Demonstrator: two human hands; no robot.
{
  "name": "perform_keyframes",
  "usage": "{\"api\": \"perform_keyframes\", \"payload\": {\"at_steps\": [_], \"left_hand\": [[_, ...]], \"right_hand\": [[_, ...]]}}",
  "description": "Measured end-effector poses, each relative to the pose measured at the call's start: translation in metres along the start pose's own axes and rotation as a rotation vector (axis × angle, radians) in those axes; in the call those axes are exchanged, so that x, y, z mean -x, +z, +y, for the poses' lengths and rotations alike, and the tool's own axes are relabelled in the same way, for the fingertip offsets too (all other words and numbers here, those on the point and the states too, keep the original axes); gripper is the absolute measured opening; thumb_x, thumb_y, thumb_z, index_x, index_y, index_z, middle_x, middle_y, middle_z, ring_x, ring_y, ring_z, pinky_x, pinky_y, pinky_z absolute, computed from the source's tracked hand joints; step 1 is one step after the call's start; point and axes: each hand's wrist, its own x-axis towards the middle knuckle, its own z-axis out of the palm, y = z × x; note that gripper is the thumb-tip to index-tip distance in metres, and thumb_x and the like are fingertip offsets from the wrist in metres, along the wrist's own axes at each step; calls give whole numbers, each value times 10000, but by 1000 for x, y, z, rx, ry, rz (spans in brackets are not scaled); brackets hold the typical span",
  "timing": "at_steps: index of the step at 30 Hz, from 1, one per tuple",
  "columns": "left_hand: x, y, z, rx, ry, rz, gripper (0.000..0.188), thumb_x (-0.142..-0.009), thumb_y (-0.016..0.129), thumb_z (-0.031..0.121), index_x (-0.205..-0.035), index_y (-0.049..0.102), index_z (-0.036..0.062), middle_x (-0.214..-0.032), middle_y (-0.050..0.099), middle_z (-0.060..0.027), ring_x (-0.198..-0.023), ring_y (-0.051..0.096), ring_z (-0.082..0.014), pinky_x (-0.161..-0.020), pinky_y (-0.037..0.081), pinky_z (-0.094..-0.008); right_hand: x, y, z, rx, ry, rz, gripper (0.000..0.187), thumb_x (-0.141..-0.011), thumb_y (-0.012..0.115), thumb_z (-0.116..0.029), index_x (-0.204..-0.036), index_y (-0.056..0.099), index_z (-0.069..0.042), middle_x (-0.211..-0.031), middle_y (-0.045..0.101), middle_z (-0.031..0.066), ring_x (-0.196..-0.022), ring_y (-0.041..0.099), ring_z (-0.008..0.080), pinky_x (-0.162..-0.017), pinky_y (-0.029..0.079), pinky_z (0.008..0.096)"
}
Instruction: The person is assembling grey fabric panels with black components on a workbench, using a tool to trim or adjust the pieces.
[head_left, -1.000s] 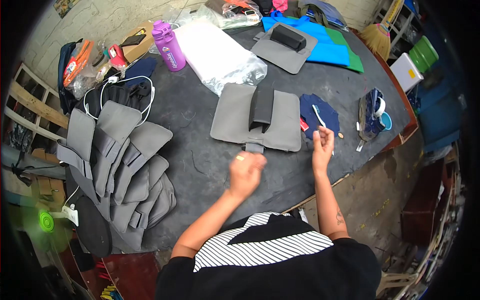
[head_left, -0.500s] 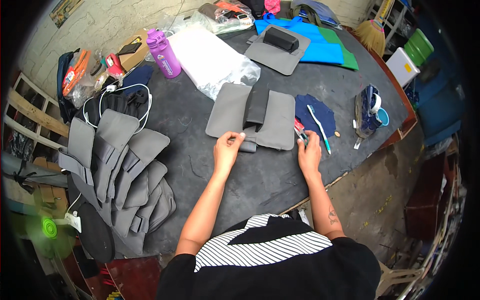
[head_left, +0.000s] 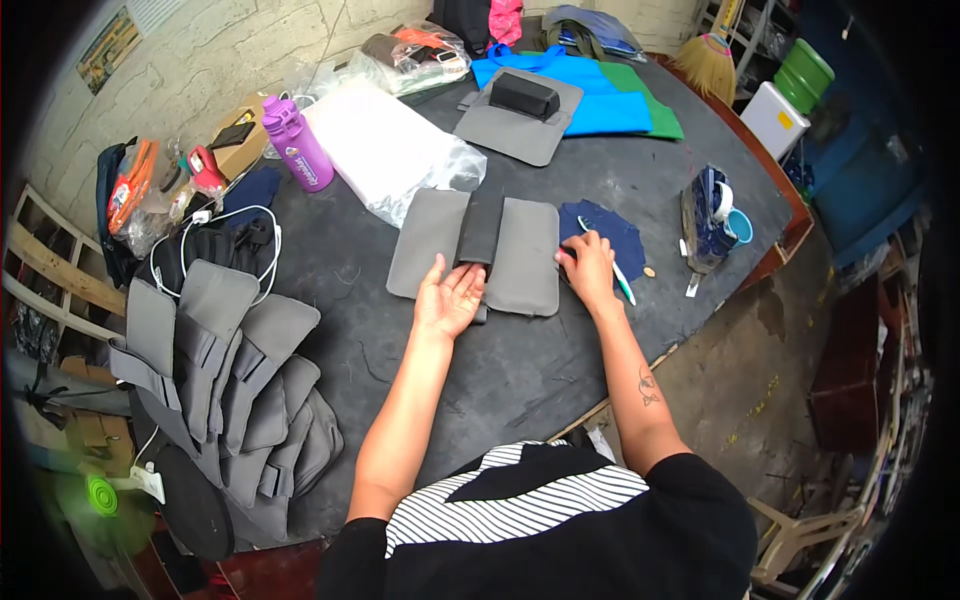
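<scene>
A grey fabric piece (head_left: 526, 262) with two flat panels lies in front of me, a black padded block (head_left: 482, 228) standing along its middle. My left hand (head_left: 450, 300) is turned palm up at the block's near end, fingers stretched and fingertips touching its lower edge. My right hand (head_left: 590, 268) is just off the piece's right edge, over a dark blue cloth scrap (head_left: 622, 238). Its fingers are bent together around something dark that I cannot make out. Beside that hand lies a white and teal toothbrush-like tool (head_left: 622, 278), partly covered by it.
Similar grey pieces (head_left: 230, 370) are stacked at the left. Further back are a purple bottle (head_left: 298, 145), a white plastic-wrapped bundle (head_left: 385, 145), another grey piece (head_left: 520, 130), and blue and green bags (head_left: 610, 105). At the right stands a dark blue container (head_left: 708, 215) with a light blue cup (head_left: 738, 228).
My left hand has turned palm up and moved from the small tab to the block's near end. My right hand has shifted up onto the scrap; the red and green tool beside it no longer shows.
</scene>
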Motion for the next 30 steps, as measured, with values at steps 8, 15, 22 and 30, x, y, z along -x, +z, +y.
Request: {"api": "perform_keyframes", "payload": {"at_steps": [8, 15, 22, 30], "left_hand": [[-11, -1, 5, 43, 15, -85, 776, -917, 551, 456, -1370, 296, -120, -1443, 337, -235, -1319, 364, -361, -1072, 347, -449], [-17, 3, 8, -295, 285, -108, 764, -923, 513, 499, -1348, 320, -106, -1383, 364, -251, -1258, 407, -342, -1087, 322, -431], [-26, -9, 14, 9, 208, -260, 835, -914, 445, 593, -1353, 301, -102, -1355, 382, -197, -1215, 406, -301, -1073, 309, -408], [-43, -20, 15, 35, 26, -918, 599, -935, 416, 568, -1189, 465, 27, -1147, 498, -116, -949, 456, -268, -920, 388, -402]], "right_hand": [[5, 4, 4, -179, -117, -125, 352, -740, 729, -133, -1071, 616, -87, -984, 556, 112, -947, 536, 314, -839, 406, 412], [-5, -10, -7, -146, 92, -185, 398, -693, 717, -8, -1068, 588, -30, -987, 612, 177, -923, 581, 343, -837, 440, 412], [18, -27, -72, -878, 96, -60, 266, -824, 532, -23, -1089, 511, -16, -982, 591, 131, -883, 586, 231, -776, 467, 339], [62, 20, -121, -1387, 165, -520, 279, -980, 484, -318, -1078, 457, -57, -771, 460, -3, -630, 430, 64, -559, 370, 210]]}}
